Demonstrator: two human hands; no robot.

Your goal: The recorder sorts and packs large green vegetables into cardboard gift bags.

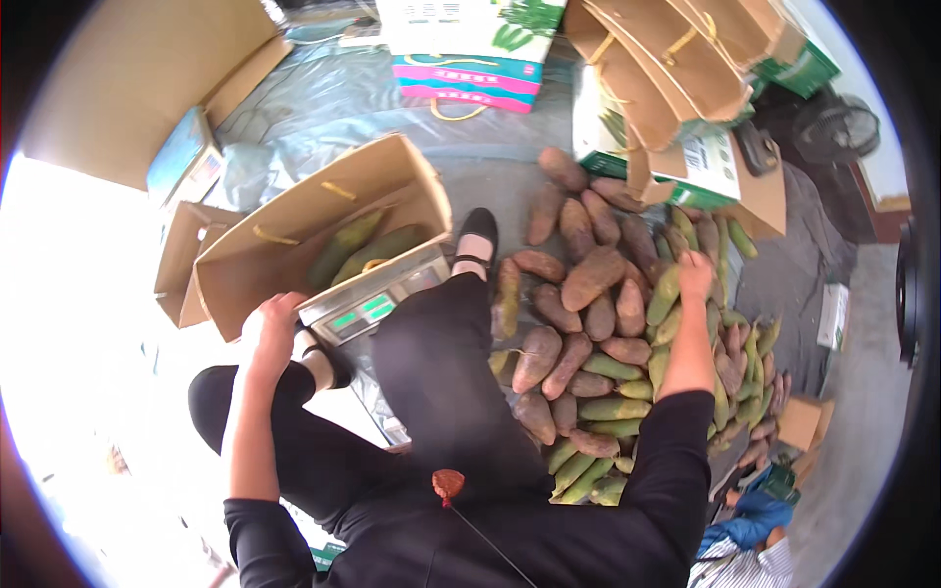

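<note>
Carton [218, 284] of brown board, open-topped with rope handles, sits at 10 o'clock, tilted in view, with at least 2 green pieces [358, 231] inside it. Along its near side, toward 9 o'clock, shows the panel of a scale [365, 311] with green-lit displays. Left hand [267, 335], at 9 o'clock, is loosely curled by the carton's near left corner; whether it grips the edge, I cannot tell. Right hand [696, 276], at 3 o'clock, is partly closed over the pile, just beside a green oblong piece [664, 296]; its fingers are too hidden to tell if they hold anything. Brown oblong produce [592, 277] lies heaped from 2 to 4 o'clock, with green oblong produce [616, 409] toward its right and near sides. Open cardboard bags [652, 59] stand at 1 o'clock, a dark fan [836, 129] at 2 o'clock, and a turquoise-and-pink box [466, 88] at 12 o'clock.
</note>
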